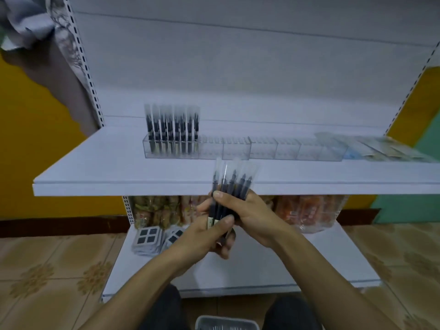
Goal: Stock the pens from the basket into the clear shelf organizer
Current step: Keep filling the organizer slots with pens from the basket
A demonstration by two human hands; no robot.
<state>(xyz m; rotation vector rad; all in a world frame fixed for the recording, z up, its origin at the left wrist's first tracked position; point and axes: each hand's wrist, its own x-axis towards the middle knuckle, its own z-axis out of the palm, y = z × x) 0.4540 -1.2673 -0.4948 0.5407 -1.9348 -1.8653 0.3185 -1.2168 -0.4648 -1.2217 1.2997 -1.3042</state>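
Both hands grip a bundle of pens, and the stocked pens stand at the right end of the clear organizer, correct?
No. In the head view the stocked pens stand at the left end of the clear organizer, not the right. The left hand and right hand do grip the bundle of pens.

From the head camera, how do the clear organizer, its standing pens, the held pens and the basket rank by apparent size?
1. clear organizer, widest by far.
2. standing pens and held pens: alike, and the held ones are nearer, so unranked.
3. basket: cropped, only its rim shows.
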